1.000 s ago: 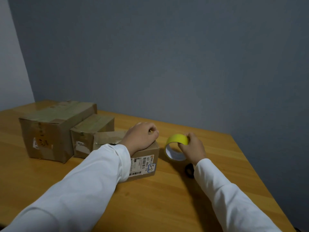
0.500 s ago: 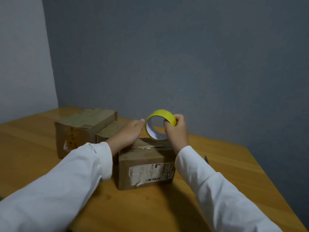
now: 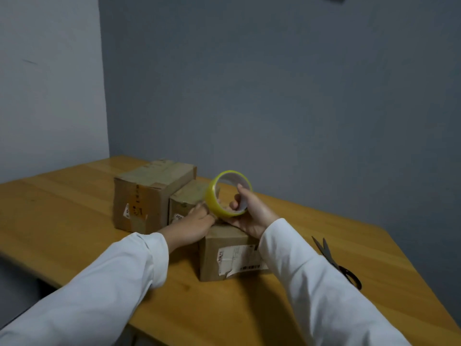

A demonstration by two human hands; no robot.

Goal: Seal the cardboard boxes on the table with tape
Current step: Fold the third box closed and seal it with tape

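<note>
A yellow tape roll [image 3: 215, 199] is held upright above the nearest cardboard box [image 3: 229, 255], which carries a torn white shipping label on its front. My right hand [image 3: 252, 213] grips the roll with fingers through its core. My left hand [image 3: 197, 224] rests at the box's top left edge, its fingertips touching the roll's outer face; whether they pinch the tape end is hidden. Two more boxes stand behind: a large one [image 3: 147, 193] with old tape on top and a small one [image 3: 187, 198] between it and the near box.
Black scissors [image 3: 336, 263] lie on the wooden table [image 3: 62, 211] to the right of the near box. A grey wall runs close behind the boxes. The table's front edge drops off at lower left.
My right hand lifted the tape roll from the table beside the box to above the box top and turned it. My left hand moved from the box top to the roll.
</note>
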